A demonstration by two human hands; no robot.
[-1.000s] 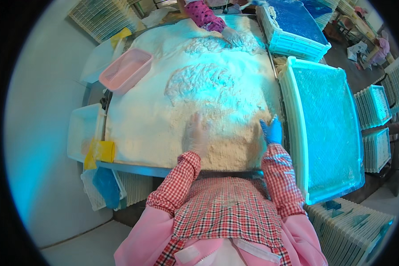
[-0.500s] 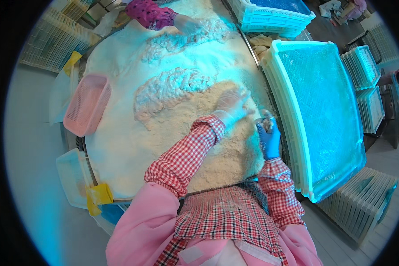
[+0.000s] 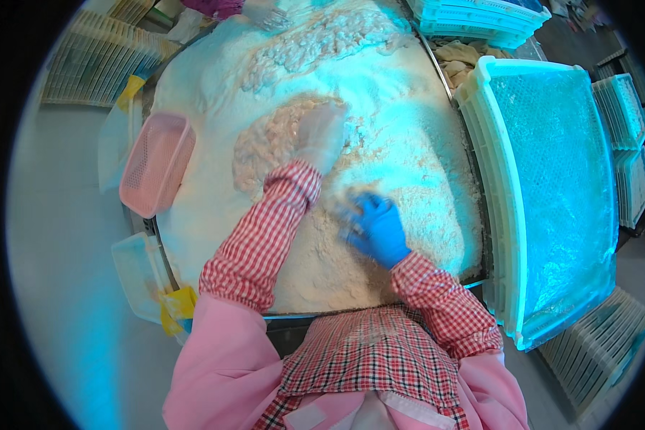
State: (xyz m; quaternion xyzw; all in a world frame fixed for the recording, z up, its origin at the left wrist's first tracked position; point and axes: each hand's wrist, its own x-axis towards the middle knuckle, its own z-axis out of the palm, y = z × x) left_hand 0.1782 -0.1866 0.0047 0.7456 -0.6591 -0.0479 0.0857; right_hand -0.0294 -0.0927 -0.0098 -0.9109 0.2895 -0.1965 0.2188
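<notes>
A bed of white powder (image 3: pixel 430 222) covers the work surface, heaped with lumpy, pale clumps. My left hand (image 3: pixel 319 135), in a translucent glove and blurred, reaches over the middle clump (image 3: pixel 261 150); its fingers are too smeared to read. Lower and to its right, my right hand (image 3: pixel 373 228), in a blue glove dusted at the fingertips, is low over the powder with its fingers spread and slightly curved. Both forearms wear red-checked sleeves. A further lumpy pile (image 3: pixel 315 50) lies toward the far side.
A pink mesh basket (image 3: pixel 156 165) sits at left, near a clear bin (image 3: pixel 136 276) with yellow cloth. Stacked white-and-blue trays (image 3: pixel 545 201) (image 3: pixel 480 25) line the right side. A co-worker's gloved hand (image 3: pixel 265 14) is at the far edge; racks of trays (image 3: pixel 86 61) stand beyond.
My left hand has moved up and left onto the middle clump. My right hand has come leftward from the right edge, its fingers now spread. The co-worker's hand appears farther left, and the view has shifted.
</notes>
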